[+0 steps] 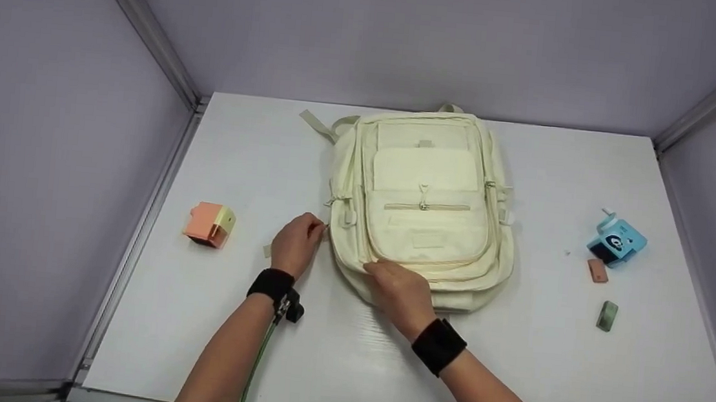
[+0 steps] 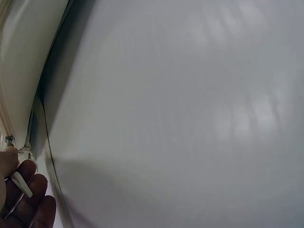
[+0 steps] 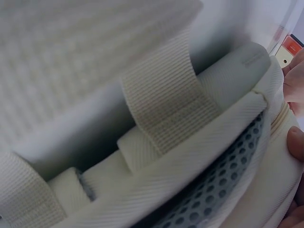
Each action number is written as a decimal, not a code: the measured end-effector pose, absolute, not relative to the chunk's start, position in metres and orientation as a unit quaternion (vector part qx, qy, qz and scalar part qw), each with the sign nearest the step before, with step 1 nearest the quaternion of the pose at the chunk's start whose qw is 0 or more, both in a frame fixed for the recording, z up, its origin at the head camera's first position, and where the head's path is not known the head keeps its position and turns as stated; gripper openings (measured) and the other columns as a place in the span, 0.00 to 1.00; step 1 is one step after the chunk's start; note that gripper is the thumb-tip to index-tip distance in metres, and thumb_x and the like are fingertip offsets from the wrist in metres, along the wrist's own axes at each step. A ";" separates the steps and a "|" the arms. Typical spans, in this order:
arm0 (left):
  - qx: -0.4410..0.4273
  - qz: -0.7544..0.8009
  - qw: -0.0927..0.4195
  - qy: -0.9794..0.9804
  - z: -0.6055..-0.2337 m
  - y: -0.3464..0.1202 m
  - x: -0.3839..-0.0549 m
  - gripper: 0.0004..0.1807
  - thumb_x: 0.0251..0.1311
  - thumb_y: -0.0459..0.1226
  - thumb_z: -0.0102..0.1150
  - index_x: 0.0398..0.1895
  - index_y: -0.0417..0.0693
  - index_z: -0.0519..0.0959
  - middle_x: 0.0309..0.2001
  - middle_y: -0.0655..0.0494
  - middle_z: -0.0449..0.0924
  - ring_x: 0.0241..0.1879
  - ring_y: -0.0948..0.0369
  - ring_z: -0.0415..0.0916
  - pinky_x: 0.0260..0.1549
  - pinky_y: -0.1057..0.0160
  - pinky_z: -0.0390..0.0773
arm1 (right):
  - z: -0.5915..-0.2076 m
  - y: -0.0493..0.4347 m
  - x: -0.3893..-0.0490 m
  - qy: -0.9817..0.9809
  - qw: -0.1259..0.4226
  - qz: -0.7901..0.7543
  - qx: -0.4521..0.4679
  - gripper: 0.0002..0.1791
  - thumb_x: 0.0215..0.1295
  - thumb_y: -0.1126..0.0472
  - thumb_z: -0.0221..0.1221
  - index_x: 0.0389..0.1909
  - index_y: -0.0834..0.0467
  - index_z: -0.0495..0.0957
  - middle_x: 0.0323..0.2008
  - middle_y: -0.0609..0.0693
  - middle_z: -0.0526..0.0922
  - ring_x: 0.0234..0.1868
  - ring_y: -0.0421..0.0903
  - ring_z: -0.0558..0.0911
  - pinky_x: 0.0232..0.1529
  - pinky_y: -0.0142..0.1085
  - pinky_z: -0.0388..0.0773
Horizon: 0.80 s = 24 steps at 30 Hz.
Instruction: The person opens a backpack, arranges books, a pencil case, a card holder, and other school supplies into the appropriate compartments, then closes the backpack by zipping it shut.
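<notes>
A cream backpack [image 1: 419, 239] lies flat on the white table, its front pocket facing up. At its lower left side, my left hand [image 1: 296, 244] pinches a zipper pull; the metal zipper slider [image 2: 9, 140] shows just beyond the fingertips in the left wrist view, and a pale tab [image 2: 22, 184] lies across the curled fingers. My right hand [image 1: 401, 295] grips the lower left edge of the bag, thumb on top. Close up in the right wrist view are a webbing strap [image 3: 166, 95] and grey mesh padding [image 3: 209, 190]. Some fingers of the right hand are hidden.
An orange and yellow pencil sharpener [image 1: 208, 223] stands on the left of the table [image 1: 240, 359]. On the right are a blue pencil sharpener [image 1: 617, 240], a small reddish-brown block [image 1: 597, 271] and a green block [image 1: 607, 316]. Purple-grey panels [image 1: 411, 37] surround the table.
</notes>
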State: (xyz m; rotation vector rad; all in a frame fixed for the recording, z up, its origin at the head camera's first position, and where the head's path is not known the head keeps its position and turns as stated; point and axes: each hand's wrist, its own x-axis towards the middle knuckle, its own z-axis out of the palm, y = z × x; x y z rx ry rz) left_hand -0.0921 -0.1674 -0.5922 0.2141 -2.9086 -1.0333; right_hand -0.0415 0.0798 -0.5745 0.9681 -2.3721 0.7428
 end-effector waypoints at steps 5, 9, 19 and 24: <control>0.076 -0.334 0.024 -0.939 -0.593 -0.167 -0.108 0.07 0.73 0.42 0.60 0.40 0.50 0.84 0.38 0.56 0.84 0.37 0.57 0.81 0.38 0.56 0.78 | -0.575 0.080 -0.041 -0.865 0.237 0.271 0.350 0.15 0.55 0.68 0.74 0.44 0.55 0.87 0.41 0.49 0.89 0.44 0.46 0.88 0.39 0.38 0.85; 0.080 -0.327 0.024 -0.941 -0.592 -0.167 -0.119 0.07 0.74 0.42 0.59 0.40 0.50 0.83 0.37 0.56 0.83 0.37 0.57 0.80 0.39 0.56 0.78 | -0.576 0.080 -0.041 -0.861 0.241 0.279 0.351 0.14 0.55 0.67 0.75 0.43 0.55 0.87 0.40 0.50 0.89 0.43 0.48 0.89 0.39 0.39 0.85; 0.073 -0.310 0.026 -0.948 -0.586 -0.168 -0.133 0.08 0.74 0.41 0.59 0.41 0.49 0.84 0.39 0.53 0.85 0.39 0.54 0.82 0.39 0.53 0.79 | -0.575 0.077 -0.042 -0.865 0.238 0.262 0.356 0.13 0.57 0.66 0.74 0.43 0.54 0.87 0.39 0.46 0.90 0.44 0.47 0.89 0.39 0.38 0.85; 0.072 -0.310 0.014 -0.948 -0.589 -0.167 -0.132 0.08 0.74 0.42 0.59 0.43 0.48 0.84 0.39 0.54 0.85 0.39 0.55 0.82 0.39 0.54 0.79 | -0.576 0.079 -0.041 -0.862 0.240 0.267 0.357 0.14 0.56 0.67 0.74 0.43 0.55 0.87 0.39 0.46 0.90 0.44 0.48 0.89 0.40 0.38 0.85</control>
